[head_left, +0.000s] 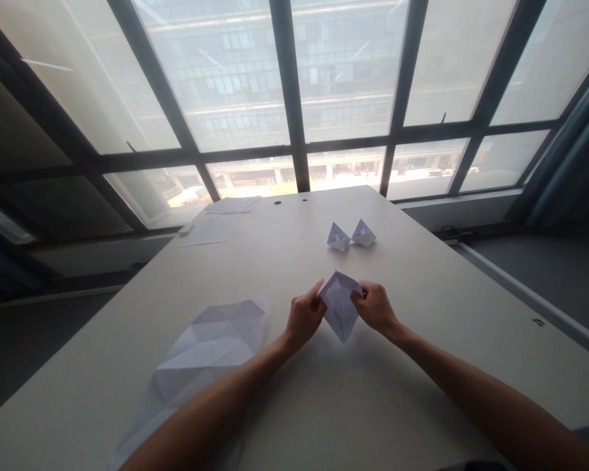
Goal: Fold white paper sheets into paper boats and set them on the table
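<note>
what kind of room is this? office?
Probably an office or meeting room. A large plain white table stands against a wall of tall dark-framed windows facing another glass-fronted building, with loose sheets of paper at its far end. Both hands hold a folded paper piece.

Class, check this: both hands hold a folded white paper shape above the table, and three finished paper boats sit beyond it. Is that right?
Not quite. The head view shows two finished paper boats, not three. Otherwise right: the left hand and right hand hold the folded white paper shape above the table.
</note>
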The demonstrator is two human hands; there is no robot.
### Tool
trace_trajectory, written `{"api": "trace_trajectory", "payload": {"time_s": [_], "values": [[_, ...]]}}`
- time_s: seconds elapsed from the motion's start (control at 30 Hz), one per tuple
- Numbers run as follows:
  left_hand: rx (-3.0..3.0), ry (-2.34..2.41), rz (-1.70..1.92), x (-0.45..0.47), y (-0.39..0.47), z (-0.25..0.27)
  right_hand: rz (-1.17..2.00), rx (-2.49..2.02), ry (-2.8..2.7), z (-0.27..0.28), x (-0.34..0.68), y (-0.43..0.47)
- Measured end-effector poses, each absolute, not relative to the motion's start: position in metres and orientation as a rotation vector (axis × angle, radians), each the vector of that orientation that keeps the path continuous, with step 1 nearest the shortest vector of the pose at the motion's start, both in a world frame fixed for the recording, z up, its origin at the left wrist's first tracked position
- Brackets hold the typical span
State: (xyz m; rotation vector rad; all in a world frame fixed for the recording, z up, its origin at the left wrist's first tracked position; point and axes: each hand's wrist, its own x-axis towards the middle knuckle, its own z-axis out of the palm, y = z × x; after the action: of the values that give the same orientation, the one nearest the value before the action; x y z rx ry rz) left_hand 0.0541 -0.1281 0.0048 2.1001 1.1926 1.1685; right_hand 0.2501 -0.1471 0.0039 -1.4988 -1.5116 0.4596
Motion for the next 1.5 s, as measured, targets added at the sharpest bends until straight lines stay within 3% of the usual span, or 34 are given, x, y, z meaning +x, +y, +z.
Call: {"api": "trace_trajectory", "payload": {"time_s": [0.27, 0.7, 0.9, 1.13, 1.37, 1.5], "values": [[1.711, 1.071, 1.227, 0.052, -0.118, -0.003, 0.732, -1.349, -1.383, -0.002, 0.263, -0.136], [1.51, 0.734, 1.22, 0.045, -0.112, 0.001, 0.826, -0.952, -1.341, -0.015, 0.27, -0.126], [1.465, 0.83, 1.179, 0.047, -0.111, 0.002, 0.815, -0.952, -1.428, -0.013, 0.27, -0.129], [1.311, 0.837, 0.839, 0.044, -0.107, 0.002, 0.952, -0.88, -1.639, -0.012, 0.263, -0.136], [1.157, 0.926, 0.95, 0.047, -0.106, -0.007, 1.173, -0.936, -1.409, -0.014, 0.257, -0.136], [1.136, 0.956, 1.004, 0.049, -0.108, -0.003, 1.133, -0.987, -1.442, -0.008, 0.254, -0.139]]}}
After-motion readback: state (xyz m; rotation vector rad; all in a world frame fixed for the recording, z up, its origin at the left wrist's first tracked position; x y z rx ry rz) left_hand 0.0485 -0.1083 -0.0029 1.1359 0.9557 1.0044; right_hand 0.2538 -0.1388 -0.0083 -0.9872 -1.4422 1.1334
